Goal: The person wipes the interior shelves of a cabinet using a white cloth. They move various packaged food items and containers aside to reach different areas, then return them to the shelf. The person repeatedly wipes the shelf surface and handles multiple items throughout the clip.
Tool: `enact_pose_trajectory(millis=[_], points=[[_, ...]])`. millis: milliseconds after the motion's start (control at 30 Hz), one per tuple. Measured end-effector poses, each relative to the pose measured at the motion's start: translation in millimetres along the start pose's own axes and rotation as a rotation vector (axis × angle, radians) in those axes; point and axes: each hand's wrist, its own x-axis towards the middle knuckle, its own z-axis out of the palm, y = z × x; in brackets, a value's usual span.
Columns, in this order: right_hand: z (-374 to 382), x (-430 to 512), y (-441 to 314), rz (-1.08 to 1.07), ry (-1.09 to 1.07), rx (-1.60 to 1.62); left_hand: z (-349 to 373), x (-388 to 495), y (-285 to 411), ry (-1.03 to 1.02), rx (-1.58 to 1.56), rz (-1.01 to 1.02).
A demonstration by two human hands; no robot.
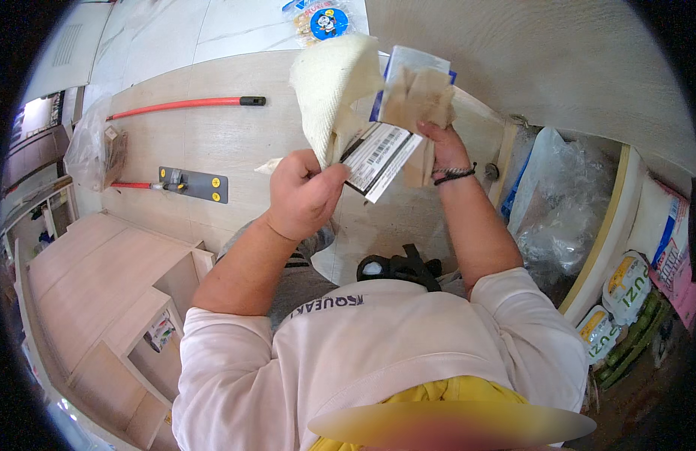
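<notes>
My left hand [309, 194] grips a cream ribbed knit cloth [331, 90], bunched narrow at the fist and flaring wide above it. Beside my left thumb, a white printed card with a barcode [386, 155] slants between both hands; whether the thumb pinches it is unclear. In my right hand [448, 147] is a folded beige fabric [424, 93], lying against a white and blue packet or card [418, 59]. A beige strip [420, 166] hangs below that hand. My right fingers are partly hidden by the fabric.
On the pale floor lie a red pole with a black grip [212, 102] and a grey plate with yellow discs [195, 185]. Left stands a clear plastic bag [88, 149]; right, an open compartment holds crumpled plastic [567, 208]. A snack bag [325, 21] lies ahead, wooden furniture [111, 259] lower left.
</notes>
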Motion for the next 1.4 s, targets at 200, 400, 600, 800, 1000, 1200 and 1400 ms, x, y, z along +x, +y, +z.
enact_pose_trajectory(millis=[200,400,600,800,1000,1200,1400], points=[[50,-49,12,0.144,-0.073,0.16,18,-2,-3,-0.396,0.084,0.012],[39,-49,-9,0.177,-0.231,0.303,34,13,-5,-0.41,-0.125,-0.018],[15,-38,-13,-0.004,0.02,0.024,41,51,-20,0.176,-0.842,-0.808],[42,-44,-1,-0.023,0.027,0.108,86,50,-12,-0.402,-0.128,-0.087],[34,-87,-58,-0.264,0.089,-0.053,106,93,-58,-0.504,-0.892,-0.666],[25,-89,-71,-0.296,0.203,-0.629,109,92,-42,-0.899,-0.737,-0.377],[-23,-131,-109,-0.441,0.611,-0.444,158,67,-104,-0.82,-1.567,-0.446]])
